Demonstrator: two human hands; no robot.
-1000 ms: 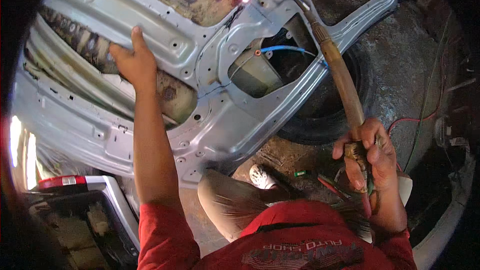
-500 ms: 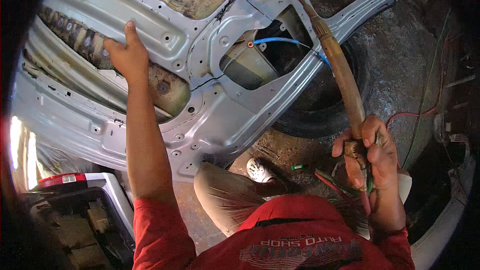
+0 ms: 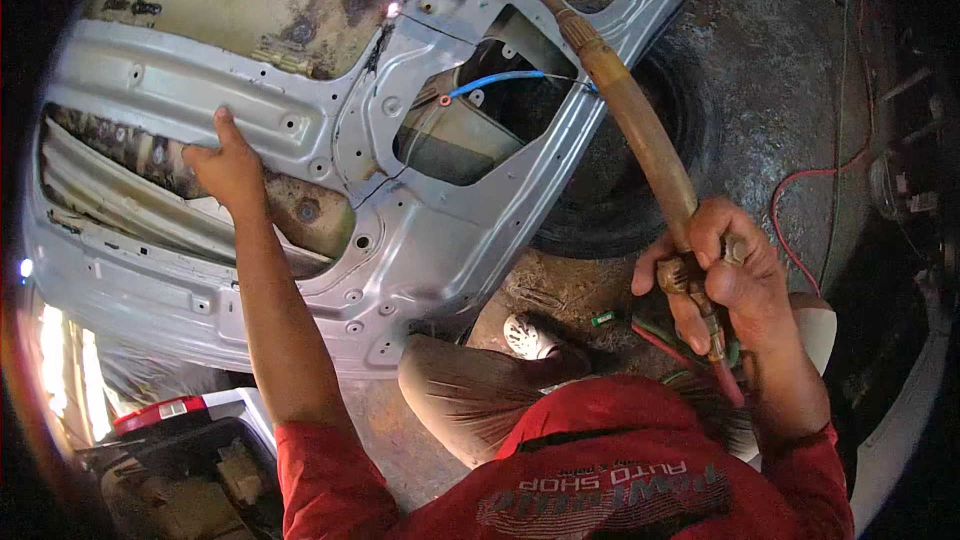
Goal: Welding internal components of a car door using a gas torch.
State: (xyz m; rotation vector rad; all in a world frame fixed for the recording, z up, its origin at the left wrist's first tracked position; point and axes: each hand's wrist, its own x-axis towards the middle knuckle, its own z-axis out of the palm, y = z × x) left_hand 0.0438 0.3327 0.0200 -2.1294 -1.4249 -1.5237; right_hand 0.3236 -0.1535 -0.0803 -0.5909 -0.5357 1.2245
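Observation:
A large silver car body panel (image 3: 420, 230) with cutouts lies in front of me. My left hand (image 3: 228, 168) rests on a strip of it, thumb on the top face and fingers curled at the lower edge, partly hidden. In my right hand (image 3: 725, 275) is a gas torch (image 3: 640, 125) with a worn brass body, gripped near its valve knobs. Its thin bent tip points left above the panel's far edge. A small bright glowing spot (image 3: 392, 10) shows on the metal, left of the tip, beside a blackened seam.
A blue cable (image 3: 495, 80) crosses the panel's opening, and a tyre (image 3: 640, 180) lies beneath. Red hose (image 3: 790, 200) runs over the floor at right. At lower left stands a car part with a red light (image 3: 160, 412). A small green object (image 3: 602, 319) lies near my shoe.
The panel and my left hand appear further left as the view shifts. The torch tip stands slightly farther from the glowing spot. Both hands keep their hold.

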